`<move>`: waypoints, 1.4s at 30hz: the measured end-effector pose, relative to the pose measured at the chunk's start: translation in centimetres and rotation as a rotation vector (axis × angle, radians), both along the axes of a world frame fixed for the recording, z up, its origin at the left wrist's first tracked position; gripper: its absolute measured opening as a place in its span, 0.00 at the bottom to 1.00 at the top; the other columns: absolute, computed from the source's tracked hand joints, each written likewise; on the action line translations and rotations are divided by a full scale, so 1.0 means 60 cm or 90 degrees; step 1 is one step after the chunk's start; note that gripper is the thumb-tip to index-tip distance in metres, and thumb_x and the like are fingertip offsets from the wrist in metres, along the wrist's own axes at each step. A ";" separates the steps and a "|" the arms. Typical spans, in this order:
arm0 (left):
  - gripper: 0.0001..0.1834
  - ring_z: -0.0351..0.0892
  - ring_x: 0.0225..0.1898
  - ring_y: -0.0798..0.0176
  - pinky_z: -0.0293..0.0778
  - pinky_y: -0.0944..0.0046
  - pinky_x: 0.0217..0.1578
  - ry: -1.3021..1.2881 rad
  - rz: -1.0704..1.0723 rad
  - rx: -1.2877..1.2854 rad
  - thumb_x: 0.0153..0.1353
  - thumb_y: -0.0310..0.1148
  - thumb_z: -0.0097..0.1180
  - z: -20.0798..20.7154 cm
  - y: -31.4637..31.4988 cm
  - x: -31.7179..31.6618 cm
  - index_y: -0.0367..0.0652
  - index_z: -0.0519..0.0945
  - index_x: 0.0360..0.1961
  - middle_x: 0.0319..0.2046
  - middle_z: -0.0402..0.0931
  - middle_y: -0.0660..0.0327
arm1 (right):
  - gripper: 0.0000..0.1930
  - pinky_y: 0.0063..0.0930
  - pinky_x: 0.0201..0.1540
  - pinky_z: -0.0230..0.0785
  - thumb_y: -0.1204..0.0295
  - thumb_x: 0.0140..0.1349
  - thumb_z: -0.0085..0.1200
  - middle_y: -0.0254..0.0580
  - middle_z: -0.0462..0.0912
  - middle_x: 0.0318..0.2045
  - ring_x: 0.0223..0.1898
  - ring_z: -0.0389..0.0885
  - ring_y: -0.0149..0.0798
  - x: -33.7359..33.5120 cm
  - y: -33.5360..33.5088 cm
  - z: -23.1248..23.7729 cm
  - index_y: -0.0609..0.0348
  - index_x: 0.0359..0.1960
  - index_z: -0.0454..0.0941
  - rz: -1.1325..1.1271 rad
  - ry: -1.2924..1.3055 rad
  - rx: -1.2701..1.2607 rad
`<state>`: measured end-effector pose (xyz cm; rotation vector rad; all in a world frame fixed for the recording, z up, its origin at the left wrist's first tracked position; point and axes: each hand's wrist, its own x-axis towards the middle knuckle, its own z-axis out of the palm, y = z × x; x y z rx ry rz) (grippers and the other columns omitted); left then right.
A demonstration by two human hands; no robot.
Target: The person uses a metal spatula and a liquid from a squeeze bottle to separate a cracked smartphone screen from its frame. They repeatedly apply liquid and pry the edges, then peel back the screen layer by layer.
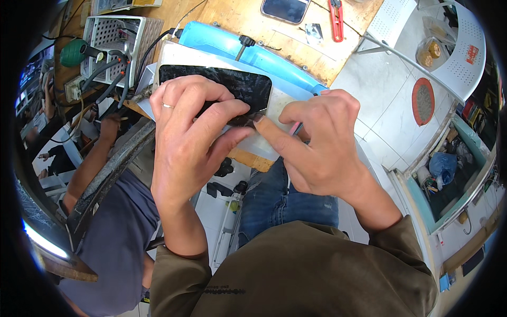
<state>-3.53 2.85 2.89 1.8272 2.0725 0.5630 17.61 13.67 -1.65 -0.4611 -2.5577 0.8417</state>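
L hand (182,140), as I see it via the head cam: back up over the black phone (253,87), fingers curled across its dark face, thumb + index tips close together at its lower edge nr the R corner. Ring (168,106) on one finger. Can't tell from here whether this grip pinches the edge or only rests there.

R hand (327,153): in from R, one digit stretched to same spot, tip just beside the L fingertips. Others bent; pink sliver (294,127) shows next to them. I can't ID it, nor tell if R grip is closed on it.

Phone posn: dark face up, over white pad (279,100) at near side of wooden counter (232,16). Behind pad: transl. blue strip (211,39) w/ black knob (246,40).

Far side of counter: 2nd phone (285,9), red cutter (337,24) to its R. Basket (100,31) w/ cables at L. Co-worker's arm (87,164) below basket. Perforated chair (470,74) far R, clear bag (430,53) on it.
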 end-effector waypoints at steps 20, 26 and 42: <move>0.11 0.77 0.49 0.55 0.62 0.50 0.55 -0.003 0.004 0.016 0.53 0.27 0.75 -0.008 0.013 0.004 0.48 0.86 0.36 0.38 0.78 0.66 | 0.18 0.47 0.57 0.61 0.67 0.53 0.63 0.33 0.80 0.45 0.47 0.75 0.42 -0.005 -0.003 -0.005 0.55 0.46 0.90 -0.018 0.024 0.041; 0.11 0.77 0.49 0.55 0.62 0.50 0.54 -0.001 0.010 0.023 0.52 0.26 0.75 -0.010 0.014 0.007 0.48 0.85 0.36 0.38 0.78 0.66 | 0.17 0.47 0.57 0.61 0.66 0.54 0.63 0.33 0.80 0.45 0.47 0.75 0.42 -0.007 -0.004 -0.003 0.55 0.46 0.90 -0.017 0.014 0.045; 0.12 0.76 0.49 0.54 0.62 0.50 0.55 0.012 0.029 0.006 0.52 0.25 0.75 -0.006 0.011 0.010 0.47 0.86 0.38 0.38 0.79 0.65 | 0.16 0.48 0.57 0.62 0.68 0.57 0.63 0.34 0.81 0.45 0.46 0.76 0.42 -0.010 -0.002 0.006 0.57 0.46 0.90 -0.012 0.009 0.033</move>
